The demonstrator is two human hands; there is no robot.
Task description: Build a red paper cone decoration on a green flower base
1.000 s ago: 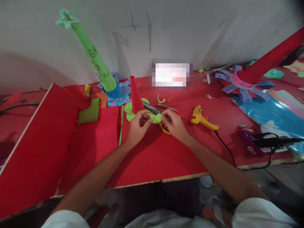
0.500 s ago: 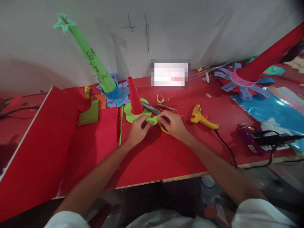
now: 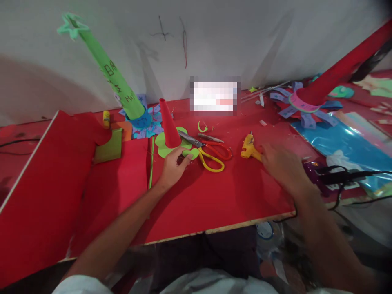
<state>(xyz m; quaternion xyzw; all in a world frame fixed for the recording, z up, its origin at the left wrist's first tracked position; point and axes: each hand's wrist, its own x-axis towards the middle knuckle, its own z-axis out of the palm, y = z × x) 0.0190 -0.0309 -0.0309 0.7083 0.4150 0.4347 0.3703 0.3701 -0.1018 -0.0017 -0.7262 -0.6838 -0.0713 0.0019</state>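
Between its thumb and fingers my left hand (image 3: 174, 167) pinches a small green paper piece (image 3: 192, 154). Just behind it a red cone (image 3: 170, 127) stands upright on a green petal-shaped paper base (image 3: 162, 152). Scissors with one yellow and one red handle (image 3: 211, 155) lie right of the paper piece, beside a pencil-like stick (image 3: 210, 138). My right hand (image 3: 281, 165) is at the handle of the yellow glue gun (image 3: 251, 149); its fingers are blurred and partly hidden, so its grip is unclear.
A tall green tube (image 3: 113, 73) in a blue base stands at the back left, near a glue stick (image 3: 106, 119). Red board (image 3: 45, 188) rises at the left. At the right are a large red tube (image 3: 330, 77), blue plastic (image 3: 318, 141) and a purple box (image 3: 315, 173).
My right hand has left the green paper piece and moved right to the glue gun. My left hand still holds the piece. The view has shifted slightly.
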